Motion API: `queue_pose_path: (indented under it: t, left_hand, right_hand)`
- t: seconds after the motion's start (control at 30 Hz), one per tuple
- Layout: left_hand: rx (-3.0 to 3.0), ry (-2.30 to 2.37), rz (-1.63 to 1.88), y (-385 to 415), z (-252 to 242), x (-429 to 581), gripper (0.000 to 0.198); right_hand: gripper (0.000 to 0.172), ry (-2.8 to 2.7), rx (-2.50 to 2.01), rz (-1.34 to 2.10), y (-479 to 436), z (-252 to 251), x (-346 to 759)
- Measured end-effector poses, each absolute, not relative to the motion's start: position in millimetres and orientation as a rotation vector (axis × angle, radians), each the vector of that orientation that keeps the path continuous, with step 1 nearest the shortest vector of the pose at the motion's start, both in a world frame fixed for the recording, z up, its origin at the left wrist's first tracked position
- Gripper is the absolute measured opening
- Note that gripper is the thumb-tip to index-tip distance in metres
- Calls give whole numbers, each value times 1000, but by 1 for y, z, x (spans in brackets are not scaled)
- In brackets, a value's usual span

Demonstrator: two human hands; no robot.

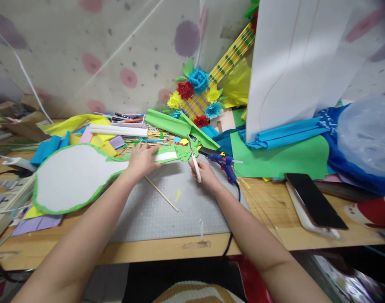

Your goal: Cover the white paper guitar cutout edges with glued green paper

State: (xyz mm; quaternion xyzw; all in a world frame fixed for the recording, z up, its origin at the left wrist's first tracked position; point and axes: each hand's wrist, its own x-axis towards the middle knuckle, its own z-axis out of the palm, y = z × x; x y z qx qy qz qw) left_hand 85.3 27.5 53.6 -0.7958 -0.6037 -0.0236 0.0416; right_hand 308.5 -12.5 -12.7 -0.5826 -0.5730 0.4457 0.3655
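A lute-shaped white board [69, 179] edged in green paper lies across the left of the table, its neck pointing right. My left hand [142, 160] grips the neck from above, with the fingers partly hidden. White-handled scissors [195, 162] are in my right hand [205, 173], their blades pointing away from me at the right end of the neck. Crumpled green paper [182, 152] covers that end, beside the blades. Whether the blades are cutting it I cannot tell. Below the neck, a thin wooden stick [162, 193] rests on the grey cutting mat [148, 221].
A blue glue gun [225, 163] lies right of my right hand, its black cord running over the front edge. Further right are green paper [283, 158] and a phone [317, 200]. Behind stand a flower-decorated yellow paper guitar [195, 105] and a tall white board [283, 59].
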Motion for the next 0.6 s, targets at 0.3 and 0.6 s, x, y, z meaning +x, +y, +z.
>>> queue_pose_path:
  t: [0.3,0.6]
  left_hand:
    - [-2739,-1464,127,31,81,60,63]
    - [-2712,-1463,317,49,103,18,66]
  right_hand:
    - [36,-1948,-1851,545,-21,3,310]
    - [36,-2222,-1755,226,-25,2,316]
